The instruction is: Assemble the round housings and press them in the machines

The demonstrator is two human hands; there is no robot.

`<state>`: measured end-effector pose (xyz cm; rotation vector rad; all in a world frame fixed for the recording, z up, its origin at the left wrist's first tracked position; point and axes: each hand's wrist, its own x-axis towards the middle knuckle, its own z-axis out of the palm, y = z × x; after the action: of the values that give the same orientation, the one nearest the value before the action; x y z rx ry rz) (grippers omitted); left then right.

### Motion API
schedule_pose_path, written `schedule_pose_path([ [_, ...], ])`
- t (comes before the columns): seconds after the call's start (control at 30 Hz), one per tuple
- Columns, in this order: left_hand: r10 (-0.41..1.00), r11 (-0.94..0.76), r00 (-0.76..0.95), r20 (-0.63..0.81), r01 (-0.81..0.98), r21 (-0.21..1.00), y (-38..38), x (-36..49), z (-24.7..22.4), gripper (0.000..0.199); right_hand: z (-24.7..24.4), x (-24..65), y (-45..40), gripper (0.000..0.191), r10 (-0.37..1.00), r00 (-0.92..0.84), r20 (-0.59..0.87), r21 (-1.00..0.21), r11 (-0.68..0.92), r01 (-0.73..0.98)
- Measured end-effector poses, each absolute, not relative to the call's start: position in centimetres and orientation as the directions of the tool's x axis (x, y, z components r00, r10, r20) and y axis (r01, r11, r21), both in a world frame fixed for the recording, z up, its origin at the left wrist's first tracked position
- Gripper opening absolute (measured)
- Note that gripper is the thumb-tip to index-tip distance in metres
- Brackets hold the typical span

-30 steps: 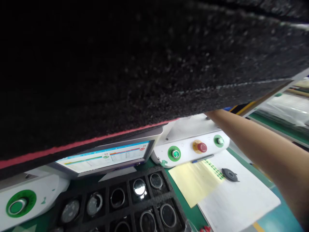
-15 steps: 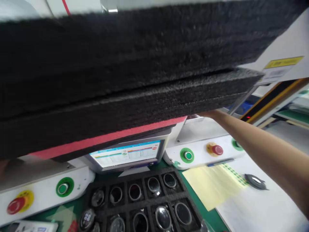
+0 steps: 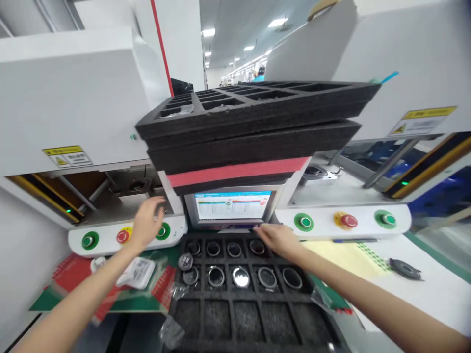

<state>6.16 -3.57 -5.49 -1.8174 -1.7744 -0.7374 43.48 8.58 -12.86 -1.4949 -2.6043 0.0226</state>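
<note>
My left hand (image 3: pixel 147 221) is raised in front of the left machine's button panel (image 3: pixel 79 238). Its fingers are apart and bent, with nothing seen in them. Over the back right corner of a black foam tray (image 3: pixel 209 303), my right hand (image 3: pixel 280 240) has its fingers bent downward; their tips are blurred and partly hidden, so a hold cannot be made out. Round watch faces (image 3: pixel 241 277) fill the tray's two back rows. One more watch (image 3: pixel 185 262) lies on a divider at the left. A stack of black foam trays (image 3: pixel 253 117) with a red layer stands above the monitor.
The monitor (image 3: pixel 231 206) stands behind the tray, between two white machines. The right button panel (image 3: pixel 327 221) has a red emergency stop. Yellow paper (image 3: pixel 331 255) and a dark oval part (image 3: pixel 405 268) lie at right. A white packet (image 3: pixel 139 273) lies at left.
The foam stack, close before my view with my hands at its sides, now stands farther back above the monitor. Both hands have come down away from it, and my view has widened.
</note>
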Motion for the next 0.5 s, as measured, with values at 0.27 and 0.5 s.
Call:
schedule_pose_path([
  [0.27, 0.631, -0.493, 0.453, 0.63, 0.861, -0.125, -19.9, 14.6, -6.8, 0.028, -14.3, 34.5, 6.5, 0.026, 0.808, -0.573, -0.133, 0.045, 0.583, 0.811],
  [0.5, 0.762, -0.362, 0.148, 0.63, 0.904, 0.226, -29.0, 17.6, -9.2, 0.027, -14.7, 34.0, 6.2, 0.028, 0.83, -0.524, -0.194, 0.099, 0.548, 0.831],
])
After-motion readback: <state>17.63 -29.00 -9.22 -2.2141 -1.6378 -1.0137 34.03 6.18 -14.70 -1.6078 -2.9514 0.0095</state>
